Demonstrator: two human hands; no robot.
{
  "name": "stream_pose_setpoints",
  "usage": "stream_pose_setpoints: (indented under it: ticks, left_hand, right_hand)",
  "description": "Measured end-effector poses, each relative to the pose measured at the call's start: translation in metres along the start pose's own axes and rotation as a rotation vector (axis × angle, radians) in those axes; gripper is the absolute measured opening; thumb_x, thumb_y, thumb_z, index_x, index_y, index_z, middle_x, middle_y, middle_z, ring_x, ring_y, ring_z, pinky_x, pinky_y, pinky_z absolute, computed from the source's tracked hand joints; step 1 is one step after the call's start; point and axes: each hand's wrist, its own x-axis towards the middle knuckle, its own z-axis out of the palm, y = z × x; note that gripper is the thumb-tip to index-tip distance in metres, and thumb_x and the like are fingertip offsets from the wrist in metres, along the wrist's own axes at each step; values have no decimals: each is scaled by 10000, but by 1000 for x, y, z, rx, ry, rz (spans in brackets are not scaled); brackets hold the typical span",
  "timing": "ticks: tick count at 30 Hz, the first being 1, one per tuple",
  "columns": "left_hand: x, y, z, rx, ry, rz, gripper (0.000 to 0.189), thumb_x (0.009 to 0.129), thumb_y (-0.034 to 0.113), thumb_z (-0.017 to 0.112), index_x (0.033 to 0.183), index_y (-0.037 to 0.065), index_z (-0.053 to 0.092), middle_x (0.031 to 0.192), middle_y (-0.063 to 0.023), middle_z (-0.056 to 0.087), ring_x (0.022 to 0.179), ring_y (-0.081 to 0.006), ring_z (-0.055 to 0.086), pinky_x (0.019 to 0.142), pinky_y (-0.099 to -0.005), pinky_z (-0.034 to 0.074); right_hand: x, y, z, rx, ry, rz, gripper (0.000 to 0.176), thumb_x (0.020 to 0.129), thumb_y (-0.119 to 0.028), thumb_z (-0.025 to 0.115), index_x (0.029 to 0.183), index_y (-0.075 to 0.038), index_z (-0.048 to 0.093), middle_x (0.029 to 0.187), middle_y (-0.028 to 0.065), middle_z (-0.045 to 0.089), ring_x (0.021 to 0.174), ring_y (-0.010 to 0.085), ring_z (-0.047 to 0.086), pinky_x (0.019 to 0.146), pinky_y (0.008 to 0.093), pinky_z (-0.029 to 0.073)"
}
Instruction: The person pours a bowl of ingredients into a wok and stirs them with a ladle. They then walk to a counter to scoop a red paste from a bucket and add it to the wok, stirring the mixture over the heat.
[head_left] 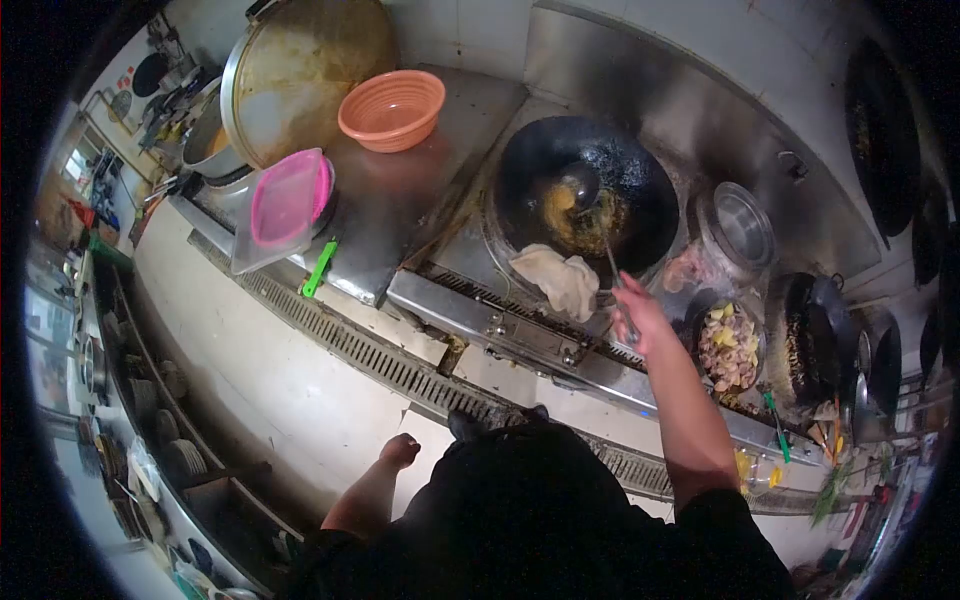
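My right hand (642,315) is closed around the handle of a ladle (612,255). The ladle's bowl rests inside a large black wok (640,180), among some yellowish-brown food (565,212) at its bottom. Over the wok's near rim drapes a crumpled pale cloth (555,280), just left of my right hand. My left hand (402,451) hangs low beside my body, away from the stove, its fingers curled with nothing visible in them.
Right of the wok are a bowl of cut meat and yellow pieces (730,345) and a metal pot (744,225). On the left counter sit an orange basin (392,110), a pink basket (290,200) and a green-handled tool (320,268). A floor drain grate (350,335) runs below.
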Motion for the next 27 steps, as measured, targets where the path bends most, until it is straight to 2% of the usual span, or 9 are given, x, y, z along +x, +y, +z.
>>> stream_pose_setpoints:
  ticks: [3,5,7,10,14,17,20,25,27]
  left_hand:
    - [19,-11,8,-147,62,8,153,730,166,506,727,64,620,804,-173,613,811,-335,589,706,-421,468]
    - [16,-13,5,366,146,280,105,689,143,522,699,98,617,800,-157,605,823,-291,594,696,-389,478]
    - [4,6,-10,175,-16,92,103,684,134,520,694,79,606,799,-155,600,831,-295,588,692,-392,478]
    - [-2,11,-3,-35,55,-73,119,709,137,508,708,68,605,818,-153,597,836,-306,580,698,-405,475]
    - [14,-9,5,44,156,231,149,740,164,516,756,59,621,847,-161,611,845,-332,579,724,-412,474]
    - [6,-25,17,416,-11,125,189,760,218,541,813,64,639,888,-169,627,853,-339,588,761,-399,473]
    - [20,-56,53,-51,29,-1,215,742,247,569,833,65,640,899,-165,635,857,-315,601,770,-373,476]
    - [7,-18,12,-82,0,-85,229,759,240,545,848,48,635,904,-165,634,869,-330,595,785,-382,470]
    - [4,-20,23,-61,-56,-98,233,765,240,537,853,47,634,909,-165,633,880,-339,591,790,-386,467]
  right_hand:
    - [-32,12,-23,1,-65,56,572,859,-166,517,1371,-203,264,622,51,475,434,126,433,325,252,326]
    - [-28,21,-25,11,-33,66,569,862,-172,513,1372,-201,262,631,54,474,437,125,434,326,251,327]
    - [9,12,-16,44,91,-67,540,865,-179,507,1359,-246,299,637,56,474,447,119,443,306,245,325]
    - [27,-6,1,-35,32,-28,537,865,-177,505,1355,-278,309,626,49,476,428,119,438,286,247,323]
    - [-31,4,-17,57,-62,121,540,862,-181,508,1355,-276,308,597,36,472,376,128,408,275,268,321]
    - [-15,13,-8,10,99,-17,527,864,-179,509,1350,-259,320,602,42,473,378,131,409,284,276,328]
    - [22,-10,6,36,60,-41,533,870,-185,505,1358,-230,296,605,53,473,372,136,403,301,283,336]
    - [-24,-4,-16,60,-149,104,556,866,-176,507,1364,-239,269,605,51,470,379,132,398,308,270,334]
    - [-14,9,-16,151,-62,125,553,865,-179,507,1362,-244,271,595,45,469,376,133,401,296,264,318]
